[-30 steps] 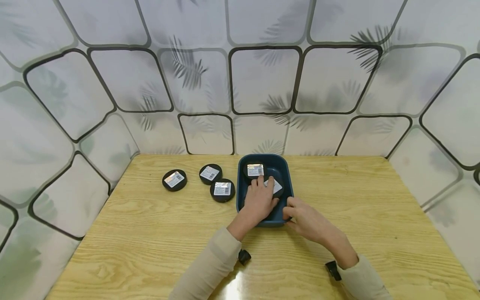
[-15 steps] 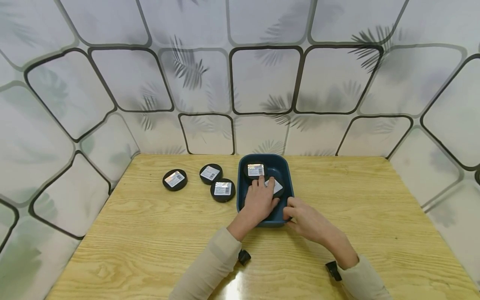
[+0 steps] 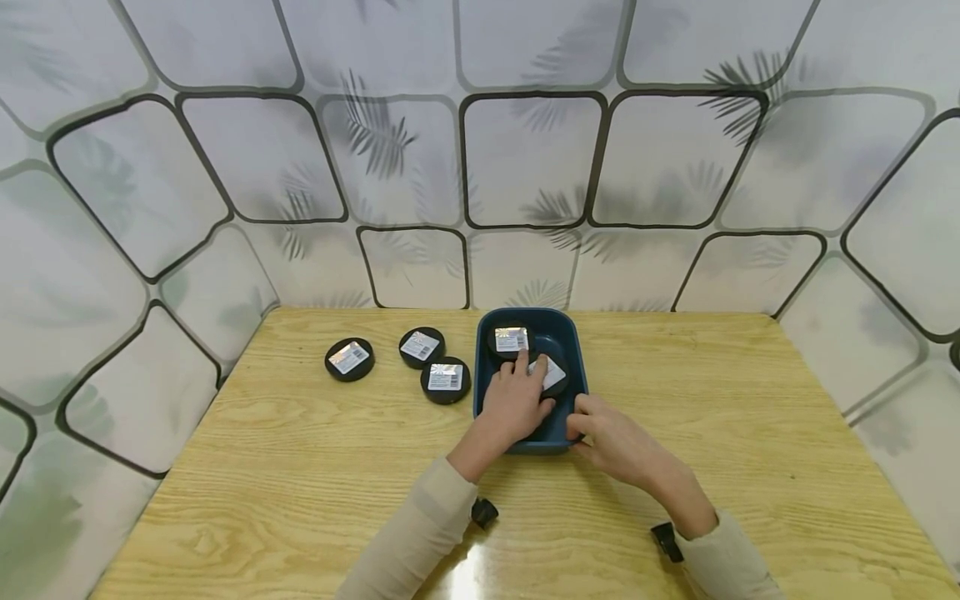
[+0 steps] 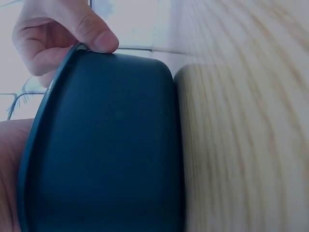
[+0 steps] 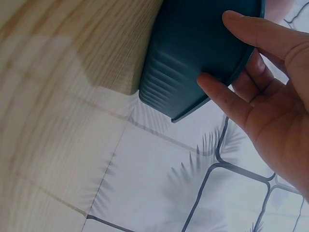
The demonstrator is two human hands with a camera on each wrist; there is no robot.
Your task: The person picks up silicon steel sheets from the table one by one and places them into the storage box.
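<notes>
A dark blue plastic bin (image 3: 577, 354) stands on the wooden table. Two round flat black containers with white labels lie in it: one (image 3: 511, 340) at the far left, another (image 3: 553, 377) nearer the right wall. My left hand (image 3: 513, 404) reaches into the bin, its fingers extended and touching the nearer container; its palm hides part of the bin's floor. My right hand (image 3: 618, 442) grips the bin's near right corner. In the right wrist view, that hand's thumb and a finger (image 5: 224, 99) lie against the outer wall (image 5: 186, 58), with other fingers beyond the rim.
Left of the bin, more labelled black containers lie on the table (image 3: 300, 483): two close together, one farther (image 3: 422, 347) and one nearer (image 3: 446, 381), and a third (image 3: 349, 360) farther left. A patterned wall (image 3: 525, 158) rises behind the table.
My left hand has shifted slightly to the left, and the container under its fingertips shows a little more. My right hand and the bin have stayed in place.
</notes>
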